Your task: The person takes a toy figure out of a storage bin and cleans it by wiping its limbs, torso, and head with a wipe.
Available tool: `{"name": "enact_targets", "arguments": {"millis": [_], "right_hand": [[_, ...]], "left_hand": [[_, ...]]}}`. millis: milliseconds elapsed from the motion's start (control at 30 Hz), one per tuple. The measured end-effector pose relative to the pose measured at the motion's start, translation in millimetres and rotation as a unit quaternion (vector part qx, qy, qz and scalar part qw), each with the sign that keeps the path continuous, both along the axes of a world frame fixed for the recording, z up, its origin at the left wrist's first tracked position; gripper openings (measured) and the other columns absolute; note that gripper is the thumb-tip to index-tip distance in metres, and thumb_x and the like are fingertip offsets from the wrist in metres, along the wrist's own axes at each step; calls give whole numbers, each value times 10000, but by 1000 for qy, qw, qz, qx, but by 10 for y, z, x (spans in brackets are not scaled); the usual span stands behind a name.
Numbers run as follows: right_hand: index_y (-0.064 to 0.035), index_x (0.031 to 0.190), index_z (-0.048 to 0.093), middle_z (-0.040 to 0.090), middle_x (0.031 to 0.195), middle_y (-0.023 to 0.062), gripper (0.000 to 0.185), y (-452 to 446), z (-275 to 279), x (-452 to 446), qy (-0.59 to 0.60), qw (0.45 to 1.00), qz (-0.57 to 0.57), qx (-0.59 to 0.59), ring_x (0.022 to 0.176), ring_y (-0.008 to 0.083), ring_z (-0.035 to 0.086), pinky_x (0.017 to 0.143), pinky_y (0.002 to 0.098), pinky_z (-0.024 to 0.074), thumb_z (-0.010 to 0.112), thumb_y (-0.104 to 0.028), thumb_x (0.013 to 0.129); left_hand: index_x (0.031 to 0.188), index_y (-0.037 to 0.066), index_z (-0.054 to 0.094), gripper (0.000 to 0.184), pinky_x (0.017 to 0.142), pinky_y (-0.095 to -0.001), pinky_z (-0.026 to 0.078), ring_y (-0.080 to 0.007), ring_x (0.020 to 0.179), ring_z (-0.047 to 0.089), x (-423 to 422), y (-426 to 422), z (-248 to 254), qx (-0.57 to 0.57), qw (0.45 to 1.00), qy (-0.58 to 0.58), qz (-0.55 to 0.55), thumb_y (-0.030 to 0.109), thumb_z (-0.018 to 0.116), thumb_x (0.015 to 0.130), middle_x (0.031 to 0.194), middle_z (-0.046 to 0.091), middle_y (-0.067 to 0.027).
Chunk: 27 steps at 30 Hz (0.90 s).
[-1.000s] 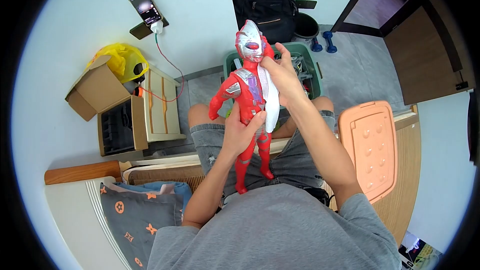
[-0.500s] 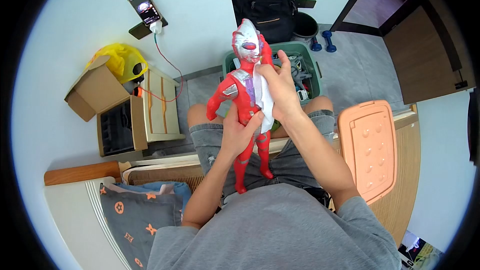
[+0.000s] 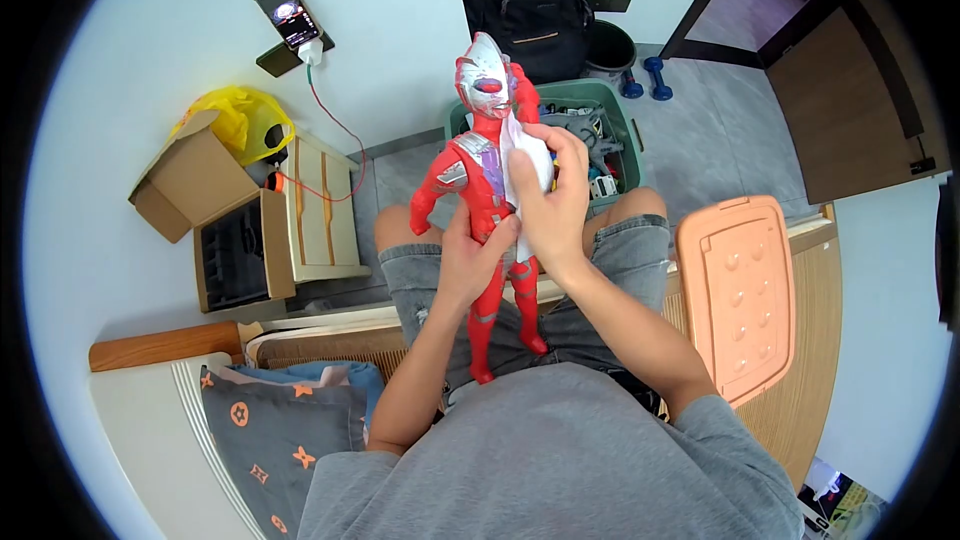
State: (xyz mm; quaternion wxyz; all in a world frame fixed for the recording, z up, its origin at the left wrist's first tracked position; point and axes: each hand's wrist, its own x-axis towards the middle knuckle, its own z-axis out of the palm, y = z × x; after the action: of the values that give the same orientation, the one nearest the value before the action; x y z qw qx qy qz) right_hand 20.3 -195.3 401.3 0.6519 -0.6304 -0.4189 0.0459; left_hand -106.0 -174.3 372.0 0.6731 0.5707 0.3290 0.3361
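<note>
A red and silver toy action figure (image 3: pixel 455 176) stands upright over my lap, its head up and its feet near my shirt. My left hand (image 3: pixel 474 258) is wrapped round its waist, thumb across the front. Pinched in my right hand (image 3: pixel 556 195) is a white wipe (image 3: pixel 513 135), pressed against the side of the figure's chest beneath its raised arm. The wipe's lower end hangs by the figure's hip. My right hand partly hides that side of the torso.
Behind the figure, a green bin (image 3: pixel 630 130) holds assorted toys. A black backpack (image 3: pixel 525 10) and blue dumbbells (image 3: pixel 657 79) are beyond it. An orange lid (image 3: pixel 735 300) lies at right; an open cardboard box (image 3: pixel 275 240) and a charging phone (image 3: pixel 287 12) are at left.
My right hand has shifted slightly down and its fingers have curled more round the wipe. The figure has tilted a little to the left; my left hand keeps its hold.
</note>
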Motion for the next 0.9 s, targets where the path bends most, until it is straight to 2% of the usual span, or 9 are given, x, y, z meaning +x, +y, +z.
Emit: {"name": "enact_targets", "arguments": {"millis": [167, 200, 267, 400, 433, 533, 633, 800, 900], "right_hand": [[-7, 1074, 664, 613, 1013, 145, 230, -129, -138, 53, -26, 999, 2, 28, 932, 245, 613, 818, 334, 484, 677, -120, 875], [4, 1032, 683, 651, 905, 103, 185, -78, -210, 148, 66, 997, -32, -5, 816, 177, 624, 743, 305, 498, 666, -125, 901], [8, 1081, 660, 652, 922, 16, 211, -39, -254, 290, 297, 955, -6, -19, 791, 62, 573, 695, 220, 477, 659, -155, 948], [7, 1076, 660, 651, 924, 13, 180, -104, -109, 331, 171, 984, 40, 27, 798, 58, 576, 703, 201, 476, 647, -126, 956], [9, 1075, 660, 650, 945, 28, 180, -109, -50, 314, 58, 997, 45, 32, 830, 83, 587, 737, 221, 479, 666, -103, 935], [9, 1023, 681, 651, 942, 70, 174, -146, 119, 223, -14, 998, 67, -2, 863, 118, 600, 756, 248, 474, 715, -83, 879], [6, 990, 687, 654, 928, 74, 154, -168, 41, 220, 60, 995, 73, -11, 869, 136, 607, 759, 260, 472, 717, -67, 858], [3, 983, 679, 662, 932, 49, 133, -215, -46, 265, 3, 994, 112, -14, 840, 103, 603, 739, 245, 478, 699, -39, 859], [8, 1000, 662, 663, 905, 27, 160, -127, 12, 247, 153, 980, 125, -14, 823, 62, 591, 730, 224, 482, 709, -36, 853]], "left_hand": [[1286, 9, 489, 442, 879, -300, 496, -124, 985, 610, -46, 16, 74, 21, 1000, 11, 11, 146, 680, 912, 1113, 642, -61], [1286, 9, 489, 442, 879, -300, 496, -124, 985, 610, -48, 12, 53, 20, 1000, 12, 10, 146, 680, 912, 1113, 642, -61], [1279, 15, 493, 434, 894, -302, 491, -128, 1008, 608, -43, 26, -9, -10, 1000, -24, 16, 154, 679, 913, 1129, 635, -62], [1276, 15, 492, 440, 905, -308, 487, -132, 1020, 605, -41, 27, 34, -9, 1000, -27, 13, 161, 687, 909, 1136, 631, -64], [1275, 13, 492, 442, 907, -307, 486, -133, 1018, 606, -40, 16, 46, -11, 1000, -15, 11, 165, 688, 909, 1137, 632, -66], [1275, 11, 493, 443, 908, -305, 486, -133, 1014, 606, -21, 5, 70, -4, 1000, -6, 4, 170, 689, 911, 1136, 632, -68], [1279, 11, 490, 446, 907, -302, 486, -132, 1013, 606, -32, -4, 74, 0, 1000, -4, 2, 175, 688, 915, 1134, 632, -68], [1283, 15, 483, 451, 898, -297, 491, -127, 1005, 607, -49, -8, 3, -19, 999, -13, 23, 184, 687, 918, 1126, 632, -65], [1276, 17, 487, 439, 895, -293, 492, -125, 1001, 608, -38, -5, 37, -23, 999, -24, 14, 191, 683, 923, 1125, 634, -63]]}}
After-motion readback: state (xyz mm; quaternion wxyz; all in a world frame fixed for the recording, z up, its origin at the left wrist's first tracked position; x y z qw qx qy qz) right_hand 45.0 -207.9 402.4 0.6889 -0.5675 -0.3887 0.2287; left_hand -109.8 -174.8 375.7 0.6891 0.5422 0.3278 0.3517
